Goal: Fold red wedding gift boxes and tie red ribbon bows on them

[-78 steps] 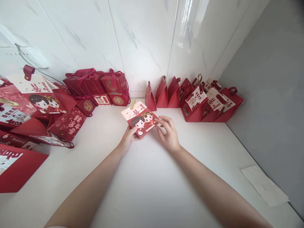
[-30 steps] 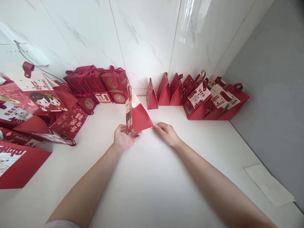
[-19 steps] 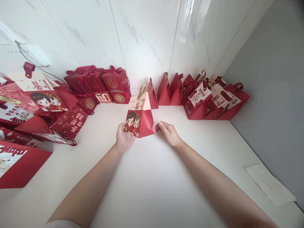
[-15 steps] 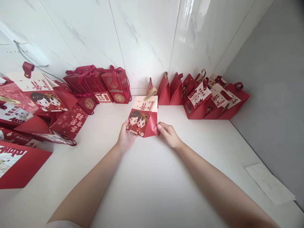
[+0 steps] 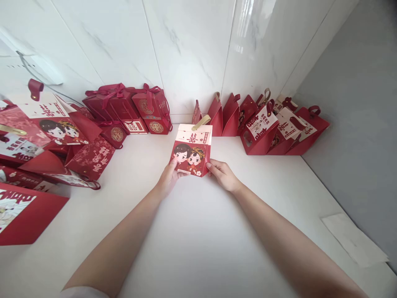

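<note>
Between my hands is a red and cream paper gift box [image 5: 191, 151] with a gold strap handle [image 5: 201, 122] at its top. Its front carries two cartoon figures and red Chinese characters, and it faces me nearly square on. My left hand [image 5: 169, 178] grips the lower left edge, thumb on the front and fingers underneath. At the lower right edge, my right hand [image 5: 223, 174] pinches the side with its thumb showing; some of its fingers are hidden behind the box.
Dark red ribboned boxes [image 5: 120, 105] stand against the tiled wall at back left. Several gift boxes crowd the left, including a large red one [image 5: 34, 219]. Red peaked boxes [image 5: 231, 116] and patterned ones [image 5: 260, 132] line the back right. White paper [image 5: 353, 240] lies at right.
The gift box has turned so its front faces me more squarely, and its red side panel shows less. Both hands have shifted slightly right with it.
</note>
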The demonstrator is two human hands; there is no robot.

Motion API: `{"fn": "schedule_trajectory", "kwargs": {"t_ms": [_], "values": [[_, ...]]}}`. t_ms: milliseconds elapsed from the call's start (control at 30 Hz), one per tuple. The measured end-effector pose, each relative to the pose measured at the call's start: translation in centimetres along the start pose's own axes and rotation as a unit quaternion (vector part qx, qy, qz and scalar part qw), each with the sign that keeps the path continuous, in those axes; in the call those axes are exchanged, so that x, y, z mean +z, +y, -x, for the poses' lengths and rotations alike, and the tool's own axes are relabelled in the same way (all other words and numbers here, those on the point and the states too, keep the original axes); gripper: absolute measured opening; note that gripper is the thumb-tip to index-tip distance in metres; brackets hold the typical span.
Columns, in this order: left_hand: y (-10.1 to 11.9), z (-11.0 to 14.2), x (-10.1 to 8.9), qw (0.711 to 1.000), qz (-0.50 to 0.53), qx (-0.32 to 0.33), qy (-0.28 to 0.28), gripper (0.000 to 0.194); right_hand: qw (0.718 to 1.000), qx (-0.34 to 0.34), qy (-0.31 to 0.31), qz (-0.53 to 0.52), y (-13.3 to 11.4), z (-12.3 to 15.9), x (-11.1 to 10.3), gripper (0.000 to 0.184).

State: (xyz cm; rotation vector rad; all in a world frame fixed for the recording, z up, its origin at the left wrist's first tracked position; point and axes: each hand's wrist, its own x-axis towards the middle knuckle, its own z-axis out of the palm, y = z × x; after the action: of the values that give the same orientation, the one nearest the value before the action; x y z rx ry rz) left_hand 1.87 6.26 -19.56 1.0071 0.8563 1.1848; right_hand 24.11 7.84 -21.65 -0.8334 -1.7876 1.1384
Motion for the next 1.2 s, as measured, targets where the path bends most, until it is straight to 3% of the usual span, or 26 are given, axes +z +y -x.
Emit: {"fn": "schedule_trajectory", "kwargs": {"t_ms": [233, 467, 567, 633, 700, 767, 933, 1067, 1200], "values": [[0.0, -0.2, -1.4, 0.992, -0.099, 0.063, 0.036, 0.051, 0.994, -0.028, 0.088, 0.059, 0.4, -0.7, -0.1, 0.034], [0.8, 0.1, -1.2, 0.992, -0.119, 0.05, -0.003, 0.059, 0.968, 0.006, 0.248, 0.025, 0.6, -1.0, -0.5, 0.029], [1.1, 0.3, -1.0, 0.988, -0.145, 0.028, -0.035, 0.065, 0.939, -0.071, 0.331, 0.051, -1.0, -0.9, -1.1, 0.034], [1.1, 0.5, -0.8, 0.983, -0.176, 0.005, -0.054, 0.07, 0.918, -0.16, 0.347, 0.106, -2.9, -0.9, -1.8, 0.04], [0.9, 0.7, -0.5, 0.974, -0.21, -0.02, -0.078, 0.075, 0.907, -0.227, 0.304, 0.182, -5.5, -0.8, -2.6, 0.043], [0.5, 0.8, -0.2, 0.967, -0.231, -0.026, -0.101, 0.075, 0.901, -0.265, 0.224, 0.261, -8.0, -0.7, -3.3, 0.042], [0.0, 1.1, 0.3, 0.963, -0.242, -0.006, -0.117, 0.073, 0.887, -0.285, 0.038, 0.363, -12.0, -0.2, -4.4, 0.032], [0.0, 1.1, 0.2, 0.96, -0.259, -0.014, -0.109, 0.075, 0.871, -0.224, 0.01, 0.437, -12.4, 0.3, -5.3, 0.018], [0.1, 1.1, 0.3, 0.957, -0.261, -0.019, -0.122, 0.076, 0.884, -0.167, 0.017, 0.437, -12.4, 0.6, -5.9, 0.017]]}}
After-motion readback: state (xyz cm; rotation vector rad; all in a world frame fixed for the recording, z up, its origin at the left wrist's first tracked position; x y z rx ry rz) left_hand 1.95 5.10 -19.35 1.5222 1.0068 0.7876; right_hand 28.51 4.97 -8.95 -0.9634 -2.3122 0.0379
